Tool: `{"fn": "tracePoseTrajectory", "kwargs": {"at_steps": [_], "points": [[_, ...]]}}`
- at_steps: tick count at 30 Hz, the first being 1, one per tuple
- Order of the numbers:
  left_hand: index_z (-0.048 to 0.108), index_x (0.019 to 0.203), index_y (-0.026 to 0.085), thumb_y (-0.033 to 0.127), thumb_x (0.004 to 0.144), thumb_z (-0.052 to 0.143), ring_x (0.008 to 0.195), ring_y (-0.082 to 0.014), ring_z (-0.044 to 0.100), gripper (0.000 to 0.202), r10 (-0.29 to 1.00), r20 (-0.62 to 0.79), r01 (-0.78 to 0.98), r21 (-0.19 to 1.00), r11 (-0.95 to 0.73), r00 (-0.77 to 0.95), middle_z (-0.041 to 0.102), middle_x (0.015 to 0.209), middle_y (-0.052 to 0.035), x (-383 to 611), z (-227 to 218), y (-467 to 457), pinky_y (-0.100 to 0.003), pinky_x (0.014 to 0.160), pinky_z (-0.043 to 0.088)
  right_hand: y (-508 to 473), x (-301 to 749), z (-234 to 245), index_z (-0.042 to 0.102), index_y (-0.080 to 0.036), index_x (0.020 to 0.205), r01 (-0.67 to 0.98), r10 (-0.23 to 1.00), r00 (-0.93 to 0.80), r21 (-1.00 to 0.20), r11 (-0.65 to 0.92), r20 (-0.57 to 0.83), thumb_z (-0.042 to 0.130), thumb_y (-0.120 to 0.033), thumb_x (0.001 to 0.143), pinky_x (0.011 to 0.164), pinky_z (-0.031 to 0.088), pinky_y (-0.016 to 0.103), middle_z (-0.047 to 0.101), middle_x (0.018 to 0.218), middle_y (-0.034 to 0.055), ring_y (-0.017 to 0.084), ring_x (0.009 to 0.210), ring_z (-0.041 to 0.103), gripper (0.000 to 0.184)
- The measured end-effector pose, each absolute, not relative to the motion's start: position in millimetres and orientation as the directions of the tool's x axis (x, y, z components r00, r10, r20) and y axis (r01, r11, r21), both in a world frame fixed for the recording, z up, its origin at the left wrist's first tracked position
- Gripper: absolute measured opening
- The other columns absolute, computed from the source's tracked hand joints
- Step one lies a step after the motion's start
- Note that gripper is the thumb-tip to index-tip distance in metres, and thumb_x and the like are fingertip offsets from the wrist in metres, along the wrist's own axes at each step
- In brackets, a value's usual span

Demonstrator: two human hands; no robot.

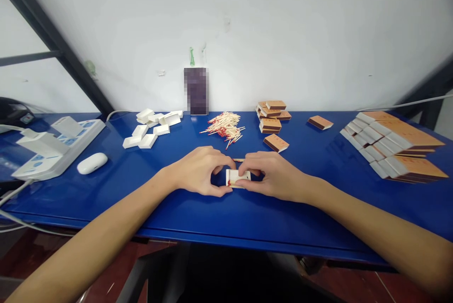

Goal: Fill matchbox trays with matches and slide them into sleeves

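A white matchbox tray [232,174] with a few red-tipped matches inside lies at the middle front of the blue table. My left hand [205,171] is curled round its left end, the thumb at the near corner. From the other side, my right hand [274,175] pinches the tray, fingers and thumb reaching over its right part and hiding some of the inside. Just behind the tray, a thin strip [239,160] shows between my hands; its kind is mostly hidden. A heap of loose matches [224,126] lies farther back.
Several white trays [146,141] lie back left. Orange matchboxes [271,126] are piled behind my right hand, with single ones near. A large matchbox stack [392,145] stands right. At left are a power strip [53,156] and white case [92,163]; a dark pixelated rectangle [197,90] leans on the wall.
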State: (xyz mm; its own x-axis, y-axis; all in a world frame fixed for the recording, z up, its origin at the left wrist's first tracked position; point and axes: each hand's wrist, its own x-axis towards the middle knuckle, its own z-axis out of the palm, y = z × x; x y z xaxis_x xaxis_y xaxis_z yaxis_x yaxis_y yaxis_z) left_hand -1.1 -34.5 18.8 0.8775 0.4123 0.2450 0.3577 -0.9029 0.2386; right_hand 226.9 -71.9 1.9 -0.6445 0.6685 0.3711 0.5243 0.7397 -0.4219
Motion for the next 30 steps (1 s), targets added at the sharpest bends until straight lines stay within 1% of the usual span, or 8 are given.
{"fn": "tracePoseTrajectory", "kwargs": {"at_steps": [3,6,9,13,17,22,26,30], "points": [[0.066,0.095,0.02,0.039,0.074,0.071,0.061,-0.0119,0.053,0.029,0.39,0.261,0.337,0.226,-0.914,0.883,0.056,0.064,0.005,-0.2,19.3,-36.5,-0.026,0.064,0.037,-74.6,225.2,4.9,0.06,-0.02,0.084,0.536,0.695,-0.642,-0.458,0.709,0.324,0.068,-0.029,0.085,0.06,0.036,0.024,0.054,0.079,-0.0013,0.012,0.067,0.05,0.012],[0.064,0.092,0.019,0.038,0.075,0.07,0.06,-0.0118,0.052,0.026,0.373,0.29,0.324,0.203,-0.924,0.881,0.057,0.064,0.0048,0.9,19.5,-38.0,-0.027,0.063,0.037,-76.2,224.2,7.0,0.053,-0.021,0.085,0.548,0.715,-0.619,-0.474,0.69,0.326,0.067,-0.026,0.084,0.062,0.038,0.025,0.053,0.085,-0.0007,0.013,0.071,0.05,0.015],[0.062,0.09,0.018,0.038,0.076,0.069,0.06,-0.0114,0.053,0.025,0.367,0.299,0.323,0.188,-0.928,0.881,0.057,0.064,0.005,1.5,19.4,-38.4,-0.027,0.064,0.038,-76.7,223.8,7.7,0.051,-0.022,0.086,0.551,0.722,-0.615,-0.482,0.681,0.317,0.067,-0.025,0.084,0.064,0.039,0.026,0.054,0.088,-0.0001,0.013,0.071,0.05,0.016],[0.062,0.088,0.018,0.038,0.076,0.068,0.059,-0.0107,0.052,0.024,0.357,0.292,0.314,0.184,-0.931,0.887,0.056,0.063,0.0055,1.5,19.8,-38.1,-0.027,0.064,0.038,-76.2,224.3,6.5,0.053,-0.022,0.088,0.551,0.725,-0.618,-0.49,0.675,0.304,0.064,-0.023,0.085,0.063,0.039,0.026,0.056,0.082,-0.0012,0.013,0.069,0.052,0.012],[0.064,0.093,0.018,0.037,0.075,0.07,0.06,-0.0112,0.052,0.026,0.359,0.283,0.311,0.201,-0.929,0.89,0.056,0.063,0.0055,1.4,20.8,-38.2,-0.027,0.065,0.037,-74.5,225.4,4.7,0.054,-0.021,0.087,0.542,0.719,-0.609,-0.486,0.686,0.336,0.062,-0.02,0.086,0.061,0.039,0.025,0.058,0.078,-0.0014,0.013,0.067,0.051,0.009],[0.065,0.092,0.018,0.037,0.076,0.068,0.06,-0.0115,0.052,0.024,0.366,0.274,0.32,0.2,-0.926,0.889,0.057,0.063,0.0048,1.8,21.9,-39.0,-0.027,0.065,0.037,-73.8,225.7,4.0,0.054,-0.021,0.085,0.516,0.718,-0.608,-0.519,0.682,0.339,0.062,-0.022,0.086,0.06,0.039,0.024,0.058,0.077,-0.0015,0.012,0.066,0.051,0.008],[0.064,0.09,0.018,0.036,0.077,0.067,0.06,-0.0109,0.053,0.023,0.354,0.29,0.31,0.187,-0.932,0.889,0.056,0.063,0.0049,2.0,22.5,-39.7,-0.027,0.064,0.038,-75.5,224.1,5.8,0.053,-0.021,0.084,0.504,0.73,-0.616,-0.563,0.655,0.297,0.065,-0.027,0.085,0.059,0.038,0.024,0.055,0.074,-0.0029,0.012,0.064,0.049,0.013],[0.065,0.09,0.018,0.035,0.078,0.067,0.059,-0.0106,0.052,0.021,0.338,0.304,0.297,0.173,-0.939,0.891,0.056,0.063,0.0049,1.6,22.2,-39.6,-0.027,0.064,0.037,-76.7,222.3,6.6,0.05,-0.022,0.083,0.51,0.743,-0.61,-0.582,0.633,0.274,0.066,-0.023,0.082,0.059,0.036,0.024,0.054,0.073,-0.0042,0.012,0.063,0.047,0.016]]}}
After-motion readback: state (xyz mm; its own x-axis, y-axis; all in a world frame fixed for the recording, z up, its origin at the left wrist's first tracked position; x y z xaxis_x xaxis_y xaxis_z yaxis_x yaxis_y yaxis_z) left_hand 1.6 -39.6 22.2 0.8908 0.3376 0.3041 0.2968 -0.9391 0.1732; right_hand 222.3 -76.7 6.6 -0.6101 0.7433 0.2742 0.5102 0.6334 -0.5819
